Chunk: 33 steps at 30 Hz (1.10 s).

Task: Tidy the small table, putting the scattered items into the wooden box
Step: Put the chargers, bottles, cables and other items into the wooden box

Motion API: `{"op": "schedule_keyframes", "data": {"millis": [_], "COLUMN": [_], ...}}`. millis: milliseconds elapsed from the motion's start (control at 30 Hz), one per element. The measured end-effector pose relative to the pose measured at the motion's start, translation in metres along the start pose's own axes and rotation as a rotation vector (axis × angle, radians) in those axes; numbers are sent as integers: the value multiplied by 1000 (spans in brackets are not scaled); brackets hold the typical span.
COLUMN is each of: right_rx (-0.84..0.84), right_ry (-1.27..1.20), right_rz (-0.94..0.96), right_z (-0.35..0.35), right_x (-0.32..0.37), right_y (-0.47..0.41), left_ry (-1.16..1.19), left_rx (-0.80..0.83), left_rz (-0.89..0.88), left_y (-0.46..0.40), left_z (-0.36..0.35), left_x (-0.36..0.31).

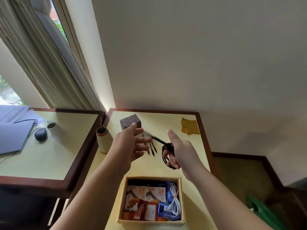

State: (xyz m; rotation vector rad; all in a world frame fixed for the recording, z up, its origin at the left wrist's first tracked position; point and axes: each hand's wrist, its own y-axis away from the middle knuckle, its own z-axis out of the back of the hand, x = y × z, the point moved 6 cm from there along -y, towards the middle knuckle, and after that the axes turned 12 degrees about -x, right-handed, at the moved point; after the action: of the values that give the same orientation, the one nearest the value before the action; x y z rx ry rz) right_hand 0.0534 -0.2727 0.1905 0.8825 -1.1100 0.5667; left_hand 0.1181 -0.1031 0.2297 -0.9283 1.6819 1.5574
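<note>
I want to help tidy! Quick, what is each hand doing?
Left hand: open, fingers spread, holding nothing.
Right hand: fingers curled round a coiled dark cable.

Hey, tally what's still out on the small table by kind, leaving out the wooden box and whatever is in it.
Dark cable, coiled in the right hand: 1
Dark patterned cube box: 1
Yellow cloth: 1
Cylindrical container at the left edge: 1
Total: 4

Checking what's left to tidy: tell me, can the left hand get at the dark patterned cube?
Probably yes: the left hand is open and holds nothing, its fingertips right beside the dark patterned cube, nothing between them.
</note>
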Motion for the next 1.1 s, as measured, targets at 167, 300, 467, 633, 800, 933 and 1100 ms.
{"op": "schedule_keyframes", "data": {"millis": [167,300,467,633,800,933,1100], "right_rx": [176,171,179,110,-10,-108,-114], "right_ry": [-109,-380,-557,-550,-428,8,393], "right_rz": [-68,-193,-425,-539,-507,-317,-41], "right_z": [-1,-4,-30,-66,-95,-93,-83], "right_x": [-6,-15,-65,-124,-158,-177,-183], "right_y": [9,10,14,15,20,16,14], "left_ry": [-564,-458,-75,118,257,161,-160], "left_rx": [-71,186,103,-17,-179,-193,-157], "left_rz": [-634,-551,-198,64,259,293,144], "left_y": [-2,-1,-9,-28,-54,-64,-72], "left_z": [2,-9,2,18,36,48,59], "left_x": [14,51,99,143,185,208,220]}}
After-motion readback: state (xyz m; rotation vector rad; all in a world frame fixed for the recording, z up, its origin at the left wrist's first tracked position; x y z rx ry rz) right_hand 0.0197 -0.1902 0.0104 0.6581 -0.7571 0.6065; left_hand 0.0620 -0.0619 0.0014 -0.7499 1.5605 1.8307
